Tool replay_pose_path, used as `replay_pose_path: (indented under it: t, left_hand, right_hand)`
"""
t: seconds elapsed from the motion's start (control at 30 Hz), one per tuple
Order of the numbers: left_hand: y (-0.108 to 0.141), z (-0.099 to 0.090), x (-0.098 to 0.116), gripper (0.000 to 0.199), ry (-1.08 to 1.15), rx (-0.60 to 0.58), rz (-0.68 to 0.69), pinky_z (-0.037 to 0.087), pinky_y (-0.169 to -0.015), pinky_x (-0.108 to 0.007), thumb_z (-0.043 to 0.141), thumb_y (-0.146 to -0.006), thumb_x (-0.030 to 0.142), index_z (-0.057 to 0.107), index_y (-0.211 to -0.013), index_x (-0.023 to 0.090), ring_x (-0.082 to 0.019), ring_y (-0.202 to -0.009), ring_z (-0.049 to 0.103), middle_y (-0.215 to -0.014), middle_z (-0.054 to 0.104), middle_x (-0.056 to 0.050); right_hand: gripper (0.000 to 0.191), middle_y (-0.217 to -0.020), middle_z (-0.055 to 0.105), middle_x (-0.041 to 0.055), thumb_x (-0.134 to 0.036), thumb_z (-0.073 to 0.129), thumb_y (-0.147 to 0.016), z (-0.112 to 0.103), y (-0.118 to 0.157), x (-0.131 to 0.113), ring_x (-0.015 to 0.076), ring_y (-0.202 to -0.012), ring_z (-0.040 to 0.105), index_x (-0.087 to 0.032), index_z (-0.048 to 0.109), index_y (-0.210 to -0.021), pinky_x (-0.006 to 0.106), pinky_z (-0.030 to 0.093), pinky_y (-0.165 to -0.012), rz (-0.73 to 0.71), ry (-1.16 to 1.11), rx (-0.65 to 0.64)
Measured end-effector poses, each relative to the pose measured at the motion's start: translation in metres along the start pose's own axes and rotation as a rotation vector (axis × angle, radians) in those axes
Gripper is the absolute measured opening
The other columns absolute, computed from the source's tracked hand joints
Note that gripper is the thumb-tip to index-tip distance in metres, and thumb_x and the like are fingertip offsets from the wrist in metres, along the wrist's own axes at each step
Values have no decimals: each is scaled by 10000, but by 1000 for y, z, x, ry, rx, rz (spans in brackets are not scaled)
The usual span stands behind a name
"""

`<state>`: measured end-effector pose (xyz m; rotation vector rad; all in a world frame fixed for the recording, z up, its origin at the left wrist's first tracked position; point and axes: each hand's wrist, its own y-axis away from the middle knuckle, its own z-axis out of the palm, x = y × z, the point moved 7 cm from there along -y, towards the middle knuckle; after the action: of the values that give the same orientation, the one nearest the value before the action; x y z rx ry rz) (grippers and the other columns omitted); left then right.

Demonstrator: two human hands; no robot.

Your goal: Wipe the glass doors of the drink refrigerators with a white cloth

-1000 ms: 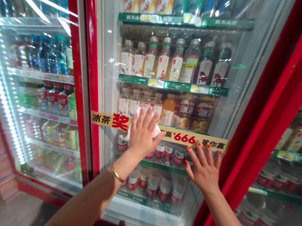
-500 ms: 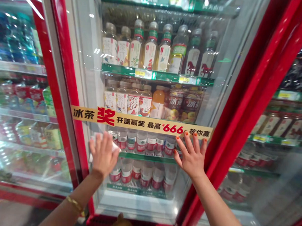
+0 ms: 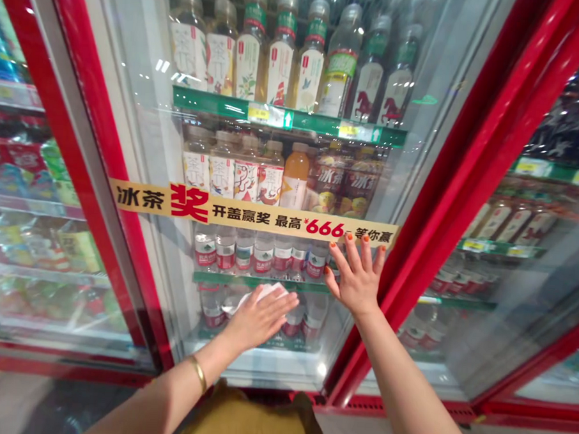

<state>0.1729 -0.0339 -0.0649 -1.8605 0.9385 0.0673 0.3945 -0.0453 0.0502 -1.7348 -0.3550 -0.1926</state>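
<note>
My left hand [image 3: 260, 319] lies flat over a folded white tissue [image 3: 273, 289], pressing it to the lower part of the glass door [image 3: 292, 364]. Its fingers point right, and the palm hides part of the tissue. Spread on the same glass, my right hand [image 3: 359, 283] holds nothing; its fingertips reach the lower edge of the yellow banner strip [image 3: 251, 214] near the door's right side. Behind the glass, bottled drinks [image 3: 281, 66] stand in rows on shelves.
A red door frame [image 3: 444, 198] rises just right of my right hand. Another red frame [image 3: 95, 112] runs down the left side. Neighbouring coolers hold more drinks [image 3: 514, 223]. Below, the grey floor [image 3: 60, 405] shows at the left.
My left hand has slid right and down across the glass with the tissue, from the door's left edge to its lower middle. My right hand stays spread near the banner's right end.
</note>
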Motion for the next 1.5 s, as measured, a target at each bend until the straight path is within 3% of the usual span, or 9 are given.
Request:
replay_pose_path:
  t: [0.17,0.37,0.53,0.7,0.87,1.0,1.17,1.3,1.5]
  left_hand:
    - [76,-27,-66,664,-28,119,-139,-35,-1449,-444,502,-1043,452,344,-1674,586,-175,-1713,96,-1723,424,199]
    - [-5,-88,-197,881,-61,341,-711,13,-1342,-821,381,-1118,472,-126,-1762,148,-481,-1706,-90,-1843,-137,-189]
    - [-89,-52,-103,844,-27,175,-421,-91,-1425,-590,443,-1102,510,23,-1789,259,-278,-1726,-129,-1864,-35,-25]
    - [-16,-2,16,767,-71,99,-34,17,-1444,-263,541,-1011,575,261,-1723,522,-65,-1708,-57,-1774,226,254]
    - [66,-37,-82,901,-129,167,-330,-110,-1428,-532,503,-1014,423,17,-1772,410,-263,-1726,-28,-1826,29,115]
    - [13,-80,-189,881,-7,235,-762,-95,-1353,-793,414,-1084,514,-80,-1777,288,-474,-1696,-76,-1846,-145,-30]
    - [-95,-67,-139,883,23,206,-480,-89,-1410,-637,479,-1093,524,-15,-1784,286,-299,-1732,-106,-1862,-11,-49]
    - [-66,-37,-61,819,-7,133,-91,-122,-1420,-451,500,-1091,520,92,-1781,353,-140,-1735,-49,-1820,291,34]
    - [-77,-79,-153,863,40,140,-496,-193,-1359,-643,449,-1103,554,-8,-1785,288,-298,-1726,-169,-1870,-18,-67]
  right_hand:
    - [851,-1846,274,45,-405,673,-951,-1,-1,-1,357,-1735,166,-350,353,-1738,671,89,-1400,-12,15,6]
    - [862,-1835,303,40,-393,688,-954,-2,-1,-2,343,-1739,143,-356,342,-1742,648,91,-1408,-6,16,-7]
    - [875,-1836,301,39,-381,705,-933,-1,1,0,353,-1735,163,-365,356,-1735,655,93,-1407,1,3,-18]
    - [881,-1832,308,43,-384,691,-941,-2,0,0,355,-1732,174,-360,333,-1745,657,99,-1405,-6,6,8]
    - [870,-1825,327,35,-400,687,-958,-1,1,-2,341,-1733,176,-364,325,-1748,636,96,-1411,-2,-6,16]
    - [855,-1815,356,21,-401,696,-945,2,2,0,363,-1727,195,-389,361,-1732,666,96,-1404,19,-4,3]
    - [808,-1822,343,26,-393,689,-959,1,-1,-2,331,-1741,140,-365,403,-1715,644,70,-1414,13,-4,-4]
    - [769,-1838,294,62,-330,658,-988,2,16,-17,306,-1747,99,-287,408,-1714,616,54,-1423,104,20,0]
    - [856,-1863,189,113,-267,625,-976,14,66,-44,321,-1745,113,-204,284,-1758,620,141,-1415,169,23,47]
